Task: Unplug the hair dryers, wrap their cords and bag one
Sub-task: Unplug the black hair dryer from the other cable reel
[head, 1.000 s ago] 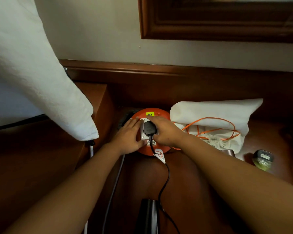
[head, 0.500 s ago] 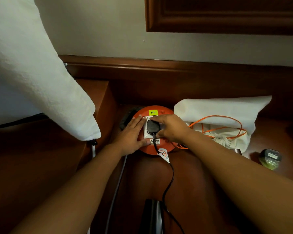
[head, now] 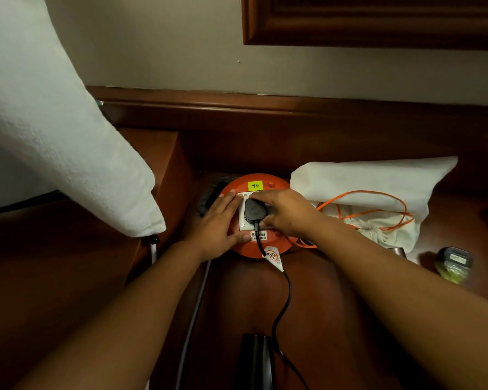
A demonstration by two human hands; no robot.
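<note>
plug gripped, reel braced, pull not yet made

across the upper left of the frame hangs the white towel (head: 59,130), and the wooden desk (head: 316,294) fills the lower half. right of centre lies the white bag (head: 378,178) with its orange drawstring (head: 378,204) looped over it. at centre sits the orange reel (head: 268,180), its white socket (head: 242,220) facing up.

your left hand (head: 219,225) lies flat and open on the reel's left side, holding nothing, only pressing it down. your right hand (head: 286,212) is clenched around the black plug (head: 254,211), which looks seated in the socket. the cord (head: 282,305) runs down the frame to a dark shape at the bottom edge, probably the dryer (head: 255,361), though too little shows to be sure.

over the last second your fingers have wrapped further round the plug, and your view has shifted a little, yet the plug has not lifted. so the first unplugging is set up but undone; wrapping and bagging all remain. pull straight up while the left hand keeps the reel from tipping.
</note>
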